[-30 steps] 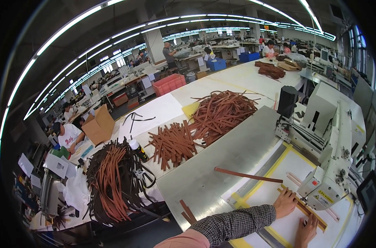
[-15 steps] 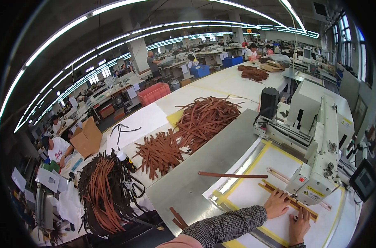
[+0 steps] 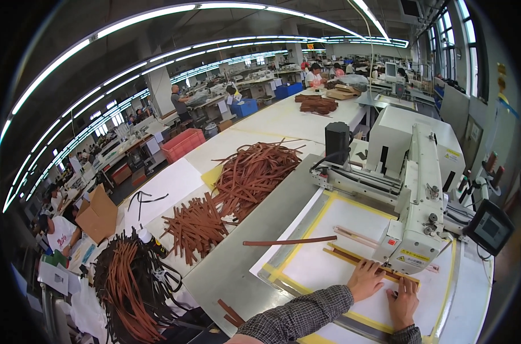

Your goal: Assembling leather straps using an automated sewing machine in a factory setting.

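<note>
My left hand (image 3: 366, 281) lies over a brown strip (image 3: 393, 274) set in a yellow-edged slot of a white template (image 3: 352, 223). Its fingers are stretched out, their tips pressing along the strip. Close by on the right, my right hand (image 3: 404, 303) rests extended fingertips on the same strip's near end, thumb apart. Just above the fingers stands the white head of a sewing machine (image 3: 406, 249); the needle area is partly hidden. A loose brown strip (image 3: 289, 241) lies across the template's left edge.
Left of the metal plate (image 3: 237, 258) lie a large pile of brown strips (image 3: 255, 175) and a smaller one (image 3: 196, 226). Dark and brown straps (image 3: 128, 281) heap beside a bottle (image 3: 151, 241). A control screen (image 3: 490, 228) stands right. Co-workers sit farther off.
My view has turned right, so the scene sits farther left and thread spools show at the right. Both hands stay on the strip, with only slight shifts of the fingers.
</note>
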A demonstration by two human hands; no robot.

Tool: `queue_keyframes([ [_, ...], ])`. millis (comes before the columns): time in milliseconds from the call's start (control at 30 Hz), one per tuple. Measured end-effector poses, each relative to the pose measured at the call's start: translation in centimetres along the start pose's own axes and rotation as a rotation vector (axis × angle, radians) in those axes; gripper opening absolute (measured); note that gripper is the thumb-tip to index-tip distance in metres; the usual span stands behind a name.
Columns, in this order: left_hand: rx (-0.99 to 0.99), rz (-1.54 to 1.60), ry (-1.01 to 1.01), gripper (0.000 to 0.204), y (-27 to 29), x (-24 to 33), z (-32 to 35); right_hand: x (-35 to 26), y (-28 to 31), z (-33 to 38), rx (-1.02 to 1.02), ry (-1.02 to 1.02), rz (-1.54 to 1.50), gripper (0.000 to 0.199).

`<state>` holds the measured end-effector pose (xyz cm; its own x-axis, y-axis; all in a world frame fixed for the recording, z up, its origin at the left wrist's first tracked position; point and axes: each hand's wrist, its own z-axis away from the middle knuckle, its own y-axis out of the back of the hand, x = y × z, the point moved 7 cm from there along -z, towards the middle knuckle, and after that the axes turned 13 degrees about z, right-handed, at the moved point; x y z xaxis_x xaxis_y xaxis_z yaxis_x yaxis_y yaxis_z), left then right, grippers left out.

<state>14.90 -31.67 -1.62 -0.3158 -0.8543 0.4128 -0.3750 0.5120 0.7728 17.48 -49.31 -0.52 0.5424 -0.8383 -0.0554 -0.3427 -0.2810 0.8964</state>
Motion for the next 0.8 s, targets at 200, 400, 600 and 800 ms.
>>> queue_keyframes([
  [200, 0.018, 0.0, 0.034, 0.031, 1.0, -0.8, 0.0, 0.3, 0.3, 0.1, -0.02, -0.083, -0.026, 0.061],
  [400, 0.019, -0.051, 0.048, 0.028, 1.0, -1.0, 0.5, 0.0, 0.5, 0.3, 0.005, -0.038, 0.004, 0.06],
  [600, 0.008, -0.017, -0.007, 0.037, 1.0, 0.3, -0.3, -0.7, 0.9, -0.3, 0.058, 0.005, 0.034, 0.056],
  [800, 0.033, -0.011, -0.02, 0.038, 2.2, -0.2, -0.5, -2.0, 1.9, -1.5, 0.046, 0.015, 0.008, 0.047],
])
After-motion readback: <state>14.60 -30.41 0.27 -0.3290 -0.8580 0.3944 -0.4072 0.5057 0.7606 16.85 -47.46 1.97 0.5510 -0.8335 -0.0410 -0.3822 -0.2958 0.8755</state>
